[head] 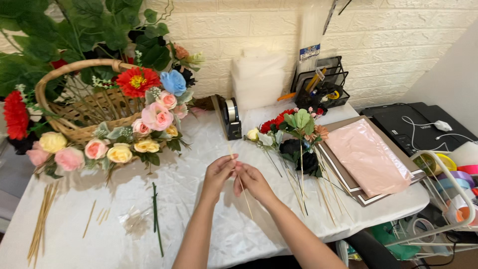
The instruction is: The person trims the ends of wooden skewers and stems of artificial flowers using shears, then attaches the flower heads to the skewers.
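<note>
My left hand (218,173) and my right hand (252,179) meet over the white cloth-covered table (199,134). Together they pinch a thin wooden stick (245,194) that runs from the fingertips down past my right wrist. Both hands have the fingers closed on the stick near its upper end. Just right of the hands lies a bunch of artificial flowers (294,134) on sticks, red, dark and yellow with green leaves.
A wicker basket (82,107) filled with artificial flowers stands at the left. Loose wooden sticks (41,221) and a green stem (157,219) lie at the front left. A tape dispenser (230,117), pink sheets (367,157), a printer (413,127) and ribbon rolls (460,174) stand to the right.
</note>
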